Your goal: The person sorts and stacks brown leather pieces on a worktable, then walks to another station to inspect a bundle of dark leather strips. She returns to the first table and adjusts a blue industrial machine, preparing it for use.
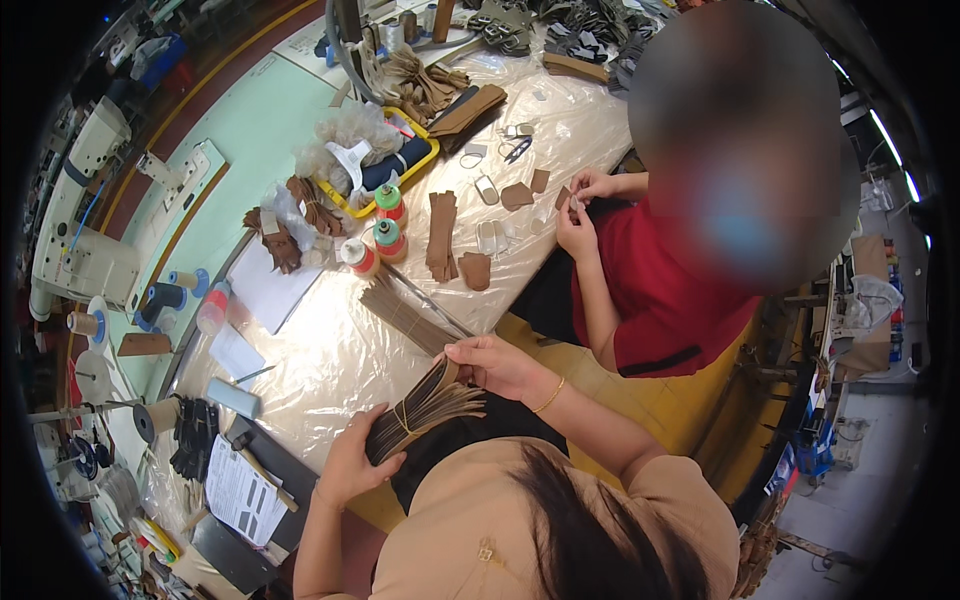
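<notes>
Low centre of the frame, the left hand (347,462) clamps a banded strip bundle (425,408); right hand (497,365) fingers pinch (probably) its top strip, mid-count; next needs clean separation.

The single head-worn fisheye camera looked steeply down from above the wearer's own hair (590,530), close to both hands at the centre of frame. It faced a plastic-covered table (340,350) stretching toward eleven o'clock. A seated co-worker (660,280) filled two o'clock; straight edges curved near the dark rim.
</notes>
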Motion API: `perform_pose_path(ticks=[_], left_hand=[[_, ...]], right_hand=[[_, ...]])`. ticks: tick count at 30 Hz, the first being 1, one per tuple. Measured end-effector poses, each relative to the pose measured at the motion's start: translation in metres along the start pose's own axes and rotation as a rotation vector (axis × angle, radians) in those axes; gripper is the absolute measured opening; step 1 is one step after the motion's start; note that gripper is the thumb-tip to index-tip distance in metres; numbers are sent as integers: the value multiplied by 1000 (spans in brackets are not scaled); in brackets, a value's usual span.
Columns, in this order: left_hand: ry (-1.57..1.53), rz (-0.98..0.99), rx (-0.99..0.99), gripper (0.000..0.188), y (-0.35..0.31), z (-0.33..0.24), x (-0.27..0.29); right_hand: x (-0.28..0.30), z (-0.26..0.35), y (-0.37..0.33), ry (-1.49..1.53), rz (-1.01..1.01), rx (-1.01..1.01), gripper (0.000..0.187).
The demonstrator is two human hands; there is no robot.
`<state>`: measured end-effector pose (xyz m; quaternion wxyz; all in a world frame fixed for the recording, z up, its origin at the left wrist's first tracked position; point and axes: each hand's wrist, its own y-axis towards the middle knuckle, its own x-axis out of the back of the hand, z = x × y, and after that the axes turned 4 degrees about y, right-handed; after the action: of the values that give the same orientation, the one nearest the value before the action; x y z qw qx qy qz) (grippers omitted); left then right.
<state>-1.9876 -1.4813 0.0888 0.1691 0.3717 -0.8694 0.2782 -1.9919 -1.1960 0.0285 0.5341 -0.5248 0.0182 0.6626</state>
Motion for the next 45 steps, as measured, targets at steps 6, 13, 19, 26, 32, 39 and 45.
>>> perform_pose_path(ticks=[6,13,19,26,32,39,45], left_hand=[[-451,-59,254,71,-12,17,-4],[-865,-336,223,78,-13,39,-17],[-1104,-381,193,73,-7,35,-28],[-1259,-26,185,83,-1,26,-35],[-1431,52,228,94,-3,27,-37],[-1610,-54,45,101,2,31,-42],[-1291,-163,62,85,-12,40,-28]], right_hand=[[2,1,2,100,-25,37,25],[14,-4,5,261,-6,82,28],[18,-11,8,320,-43,30,26],[24,-16,6,285,-112,-107,29],[25,-25,10,491,-188,-169,23],[11,-38,18,817,-35,-238,26],[1,11,-1,142,-162,165,41]])
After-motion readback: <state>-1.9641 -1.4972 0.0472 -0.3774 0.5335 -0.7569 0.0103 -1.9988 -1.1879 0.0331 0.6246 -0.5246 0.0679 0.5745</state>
